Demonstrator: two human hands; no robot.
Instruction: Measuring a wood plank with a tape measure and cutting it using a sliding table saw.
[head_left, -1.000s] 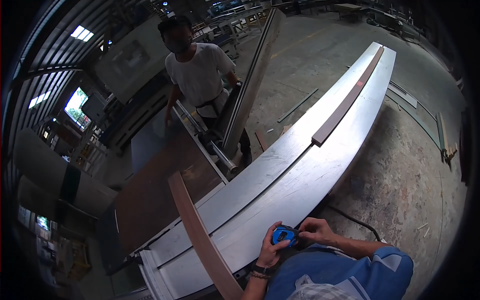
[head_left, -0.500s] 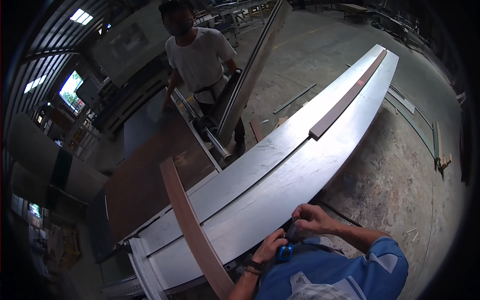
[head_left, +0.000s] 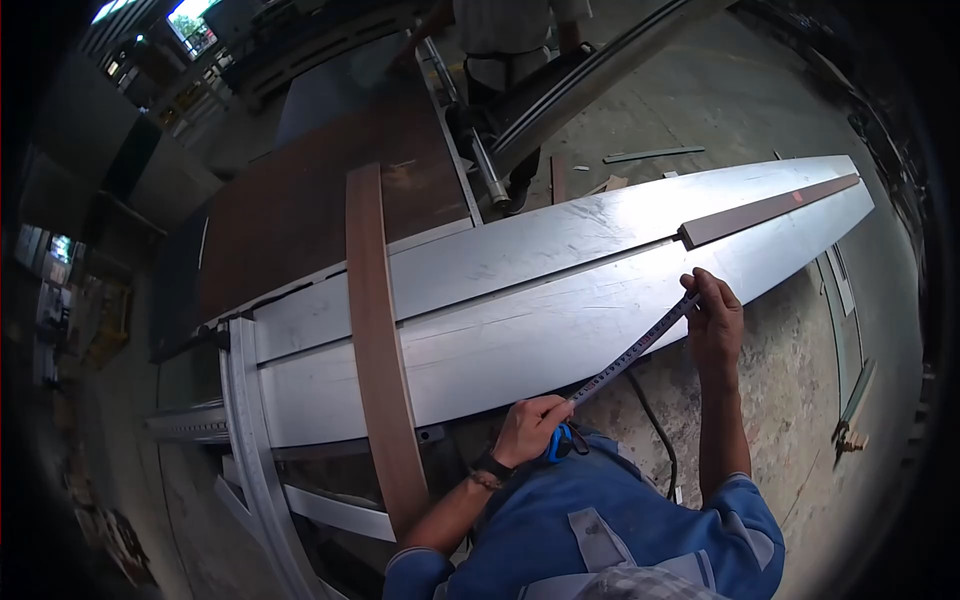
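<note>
My left hand (head_left: 530,428) grips a blue tape measure case (head_left: 560,441) close to my chest. The tape blade (head_left: 630,353) runs up and right from it to my right hand (head_left: 714,318), which pinches its free end near the front edge of a long grey metal saw table (head_left: 520,290). A narrow brown wooden strip (head_left: 378,340) lies across the table to the left of my left hand. A dark flat bar (head_left: 765,209) rests along the table's groove, just above my right hand.
Another person (head_left: 515,40) stands at the far side beside a tilted metal beam (head_left: 590,80). A brown board (head_left: 300,200) lies behind the table. A black cable (head_left: 655,430) hangs near my right forearm. Scrap pieces (head_left: 650,155) lie on the concrete floor.
My right hand has pulled the tape out from the case and moved up and right to the table edge. My view has tilted down and closer to the table.
</note>
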